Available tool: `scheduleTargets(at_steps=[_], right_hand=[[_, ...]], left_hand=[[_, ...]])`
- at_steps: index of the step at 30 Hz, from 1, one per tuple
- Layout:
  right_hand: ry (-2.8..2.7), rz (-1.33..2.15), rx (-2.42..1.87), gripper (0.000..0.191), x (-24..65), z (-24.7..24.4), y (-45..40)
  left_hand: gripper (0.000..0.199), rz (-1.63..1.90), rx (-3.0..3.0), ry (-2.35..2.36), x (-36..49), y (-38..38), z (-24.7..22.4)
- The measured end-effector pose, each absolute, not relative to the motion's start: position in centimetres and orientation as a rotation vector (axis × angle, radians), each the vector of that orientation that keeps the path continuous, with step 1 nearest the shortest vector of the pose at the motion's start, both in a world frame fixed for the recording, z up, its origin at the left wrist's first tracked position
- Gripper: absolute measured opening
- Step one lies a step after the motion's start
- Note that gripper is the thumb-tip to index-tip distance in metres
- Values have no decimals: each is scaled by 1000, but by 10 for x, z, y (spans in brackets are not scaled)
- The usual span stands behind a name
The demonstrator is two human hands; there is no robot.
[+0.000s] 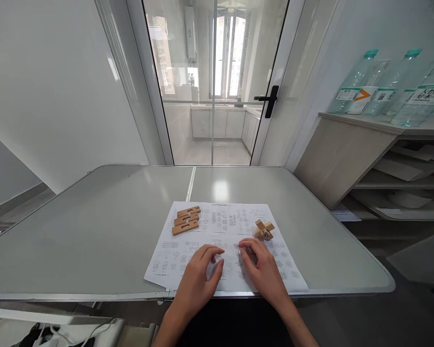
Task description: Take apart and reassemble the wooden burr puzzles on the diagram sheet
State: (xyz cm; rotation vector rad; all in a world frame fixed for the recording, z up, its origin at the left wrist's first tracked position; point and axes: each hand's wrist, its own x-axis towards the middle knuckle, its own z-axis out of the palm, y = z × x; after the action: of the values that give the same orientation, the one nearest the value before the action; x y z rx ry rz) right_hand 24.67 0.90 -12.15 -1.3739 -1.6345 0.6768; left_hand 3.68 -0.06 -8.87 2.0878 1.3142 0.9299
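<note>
My left hand (204, 274) rests over the lower middle of a printed sheet (210, 279), thumb and fingers apart with nothing between them. Facing it, my right hand (261, 270) is also open and empty, its fingers slightly curled over the paper. Just beyond the right fingertips sits a small assembly of crossed wooden puzzle pieces (264, 230). At the sheet's upper left lie three flat wooden pieces with slots (186, 220), set side by side at a slant. Rows of small line diagrams cover the paper.
The sheet lies at the front edge of a grey folding table (94, 231). A glass door (217, 86) with a black handle (271, 101) stands behind it. To the right, several plastic bottles (379, 89) stand on a shelf unit (350, 149).
</note>
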Motion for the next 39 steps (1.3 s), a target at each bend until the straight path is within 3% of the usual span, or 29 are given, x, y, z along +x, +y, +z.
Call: scheduleTargets(at_steps=[11,39], right_hand=[[-1636,698,-1334,20,247,-119,8],[-1641,726,-1339,25,247,-115,5]], left_hand=[[34,828,1945,1427,39,-3,-85],[35,812,1995,1453,40,-4,-84]])
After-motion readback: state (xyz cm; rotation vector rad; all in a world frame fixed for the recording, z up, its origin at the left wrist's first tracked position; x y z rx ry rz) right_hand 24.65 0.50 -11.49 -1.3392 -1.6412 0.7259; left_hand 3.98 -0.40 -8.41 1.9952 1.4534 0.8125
